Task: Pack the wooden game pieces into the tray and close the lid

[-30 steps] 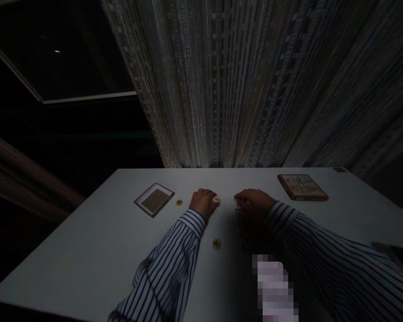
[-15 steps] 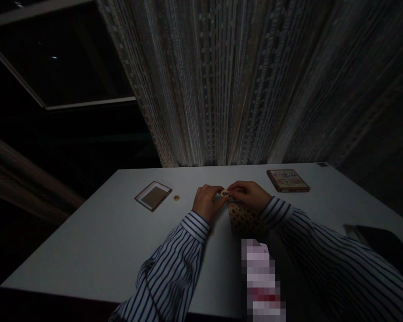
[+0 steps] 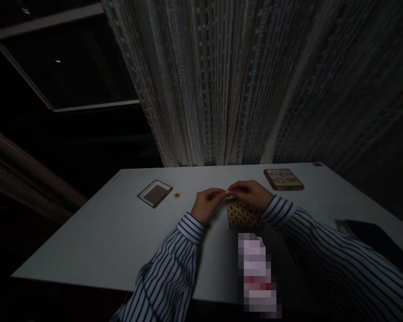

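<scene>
A small round pale piece (image 3: 228,194) is pinched between the fingertips of my left hand (image 3: 207,203) and my right hand (image 3: 250,193), just at the far left corner of a box (image 3: 242,215). The box is filled with similar round pieces in rows, and my right hand partly covers its far side. One round piece (image 3: 177,196) lies alone on the white table (image 3: 121,237), left of my left hand. Parts of two more pieces show beside my left hand, one at its far side and one near the wrist.
An open shallow tray or lid (image 3: 155,193) lies at the left. A flat printed box (image 3: 284,179) sits at the back right, and a dark flat object (image 3: 372,237) is at the right. A string curtain (image 3: 215,89) hangs behind the table.
The round piece has tilted and is now over the box's corner. My left fingers have straightened and drawn closer to my right ones. The view has shifted slightly.
</scene>
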A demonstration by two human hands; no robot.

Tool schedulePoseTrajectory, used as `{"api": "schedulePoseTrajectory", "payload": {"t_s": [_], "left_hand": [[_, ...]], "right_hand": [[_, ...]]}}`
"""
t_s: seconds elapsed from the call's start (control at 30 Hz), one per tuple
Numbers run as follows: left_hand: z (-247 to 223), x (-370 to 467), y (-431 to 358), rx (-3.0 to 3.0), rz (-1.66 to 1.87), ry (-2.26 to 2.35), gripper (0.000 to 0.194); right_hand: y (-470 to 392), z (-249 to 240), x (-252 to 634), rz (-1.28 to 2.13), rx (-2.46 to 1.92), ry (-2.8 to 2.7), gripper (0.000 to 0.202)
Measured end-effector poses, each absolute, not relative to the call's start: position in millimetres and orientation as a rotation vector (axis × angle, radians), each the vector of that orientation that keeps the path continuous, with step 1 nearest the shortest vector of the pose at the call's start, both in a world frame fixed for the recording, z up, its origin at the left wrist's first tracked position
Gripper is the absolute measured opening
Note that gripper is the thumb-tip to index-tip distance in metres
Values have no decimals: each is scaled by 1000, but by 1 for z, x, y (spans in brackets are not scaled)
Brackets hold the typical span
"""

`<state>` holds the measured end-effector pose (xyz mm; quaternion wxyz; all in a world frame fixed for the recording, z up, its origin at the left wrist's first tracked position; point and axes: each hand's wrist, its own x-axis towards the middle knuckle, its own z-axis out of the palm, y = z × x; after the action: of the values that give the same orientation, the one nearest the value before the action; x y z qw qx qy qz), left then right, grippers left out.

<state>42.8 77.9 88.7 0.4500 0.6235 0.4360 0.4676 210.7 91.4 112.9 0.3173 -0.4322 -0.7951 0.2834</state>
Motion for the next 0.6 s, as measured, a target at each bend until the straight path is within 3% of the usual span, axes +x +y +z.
{"api": "schedulePoseTrajectory", "payload": {"t_s": [0.6], "left_hand": [[75, 47, 90, 1205, 1056, 1095, 21]], "right_hand": [[98, 97, 214, 324, -1087, -2363, 28]]}}
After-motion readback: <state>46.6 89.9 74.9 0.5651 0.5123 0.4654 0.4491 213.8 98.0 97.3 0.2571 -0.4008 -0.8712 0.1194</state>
